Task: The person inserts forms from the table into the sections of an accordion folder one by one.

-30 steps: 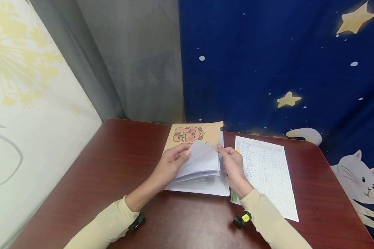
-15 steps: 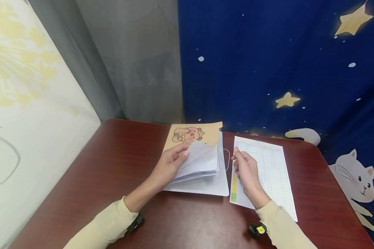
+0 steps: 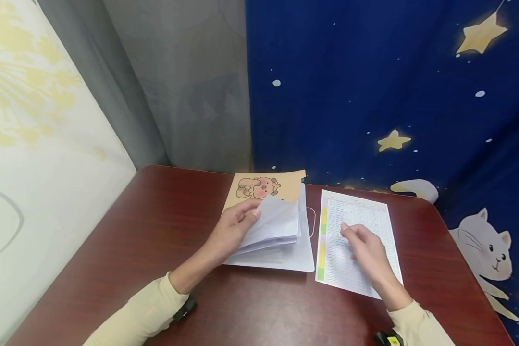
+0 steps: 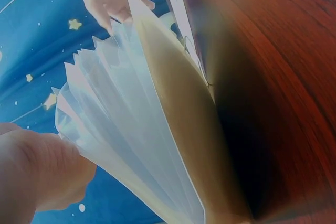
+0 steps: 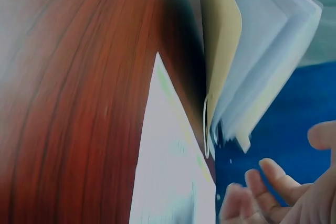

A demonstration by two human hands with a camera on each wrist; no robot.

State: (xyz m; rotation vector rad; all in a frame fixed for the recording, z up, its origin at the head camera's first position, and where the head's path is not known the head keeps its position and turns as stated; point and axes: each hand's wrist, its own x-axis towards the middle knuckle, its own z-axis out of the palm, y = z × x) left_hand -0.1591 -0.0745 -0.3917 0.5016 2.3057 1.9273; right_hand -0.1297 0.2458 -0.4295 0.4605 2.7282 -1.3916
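Observation:
An expanding file folder [image 3: 284,187] with a tan bear cover lies on the table, its translucent pockets fanned apart. My left hand [image 3: 226,233] grips the upper cover and pocket edges, thumb on top; the left wrist view shows the pleated pockets [image 4: 123,98] spread beside that hand. A white elastic loop [image 3: 314,222] sticks out at the folder's right side. Over a printed table sheet [image 3: 333,262], my right hand [image 3: 367,250] hovers with loosely bent fingers and holds nothing. In the right wrist view its fingers [image 5: 281,182] are spread apart, below the folder's pocket ends.
The dark red wooden table [image 3: 259,307] ends at a grey curtain [image 3: 199,96] and a blue star curtain [image 3: 320,105] behind. A white patterned surface [image 3: 47,192] borders the left side. The sheet has coloured cells along its left edge.
My right hand has left the folder's right edge and moved right, over the printed sheet. The elastic loop has come into sight. My left hand keeps its grip on the folder.

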